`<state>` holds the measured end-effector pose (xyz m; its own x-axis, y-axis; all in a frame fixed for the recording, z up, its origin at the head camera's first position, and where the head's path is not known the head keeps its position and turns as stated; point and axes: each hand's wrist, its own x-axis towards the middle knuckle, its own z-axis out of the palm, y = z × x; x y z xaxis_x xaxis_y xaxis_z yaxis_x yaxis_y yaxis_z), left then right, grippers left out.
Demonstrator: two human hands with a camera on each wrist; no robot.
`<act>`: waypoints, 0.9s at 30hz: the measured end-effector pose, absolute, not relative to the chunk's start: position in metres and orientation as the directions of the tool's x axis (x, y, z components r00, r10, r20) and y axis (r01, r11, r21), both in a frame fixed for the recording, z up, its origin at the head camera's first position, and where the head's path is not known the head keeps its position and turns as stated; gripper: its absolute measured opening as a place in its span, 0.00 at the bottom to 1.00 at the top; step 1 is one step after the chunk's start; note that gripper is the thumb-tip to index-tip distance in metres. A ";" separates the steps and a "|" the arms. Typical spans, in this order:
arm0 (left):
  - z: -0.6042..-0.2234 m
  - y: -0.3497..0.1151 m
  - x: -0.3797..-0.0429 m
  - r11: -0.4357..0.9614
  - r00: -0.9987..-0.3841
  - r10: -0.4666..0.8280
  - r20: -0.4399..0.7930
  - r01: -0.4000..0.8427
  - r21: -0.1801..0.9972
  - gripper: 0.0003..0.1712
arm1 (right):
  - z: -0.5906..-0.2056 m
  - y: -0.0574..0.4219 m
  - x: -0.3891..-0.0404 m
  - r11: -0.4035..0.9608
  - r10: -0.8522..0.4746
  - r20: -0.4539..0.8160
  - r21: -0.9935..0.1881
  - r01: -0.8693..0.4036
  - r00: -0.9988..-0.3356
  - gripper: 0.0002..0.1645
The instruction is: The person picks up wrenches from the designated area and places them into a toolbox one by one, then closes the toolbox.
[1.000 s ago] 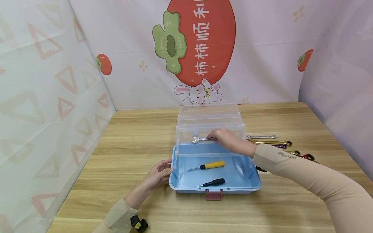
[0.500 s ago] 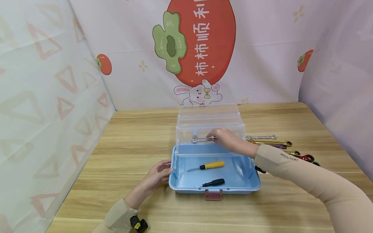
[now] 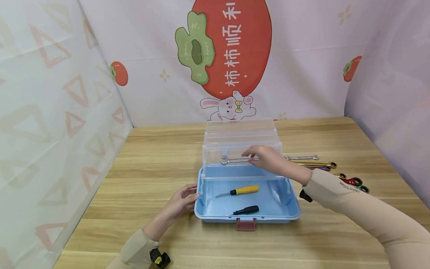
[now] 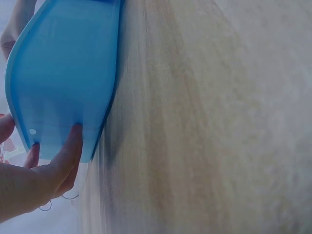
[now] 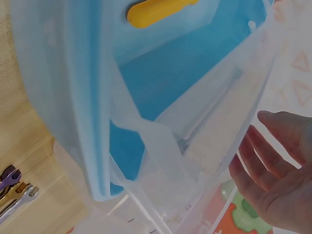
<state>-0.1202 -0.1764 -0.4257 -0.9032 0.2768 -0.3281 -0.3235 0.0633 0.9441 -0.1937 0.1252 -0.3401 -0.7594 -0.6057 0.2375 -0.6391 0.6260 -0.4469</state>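
Observation:
A blue toolbox [image 3: 246, 220] stands with its translucent trays raised at the back. My left hand [image 3: 183, 201] holds its left end, thumb at the rim and fingers against the outer wall [image 4: 63, 73]. In the upper tray [image 3: 209, 155] lies a silver wrench [image 3: 231, 161], seen dimly through the tray wall in the right wrist view. Just over the wrench's right end is my right hand [image 3: 268, 158], fingers spread and holding nothing. On the box floor are a yellow-handled screwdriver [image 3: 246, 190] and a black-handled screwdriver [image 3: 248, 210].
Right of the box, several wrenches lie in a row on the wooden table [image 3: 161, 149], among them a silver wrench [image 3: 304, 157], a gold wrench [image 3: 319, 164] and a red wrench [image 3: 354, 181]. A printed cloth [image 3: 151, 101] hangs behind the table.
My right hand has let go of the silver wrench, which now lies in the tray, and has drawn slightly right with its fingers opening. The left hand stays at the toolbox.

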 end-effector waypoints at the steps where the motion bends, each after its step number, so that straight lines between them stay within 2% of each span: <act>1: -0.426 -0.176 -0.120 0.062 -0.903 0.277 -0.329 -0.325 0.944 0.30 | -0.340 0.127 -0.193 0.620 -0.605 0.246 -0.451 -0.642 -0.757 0.14; 14: -0.421 -0.176 -0.119 0.075 -0.898 0.275 -0.344 -0.337 0.939 0.30 | -0.335 0.148 -0.182 0.568 -0.576 0.318 -0.506 -0.649 -0.753 0.16; 27: -0.419 -0.175 -0.119 0.089 -0.896 0.273 -0.350 -0.339 0.937 0.31 | -0.339 0.179 -0.170 0.599 -0.539 0.356 -0.475 -0.644 -0.764 0.16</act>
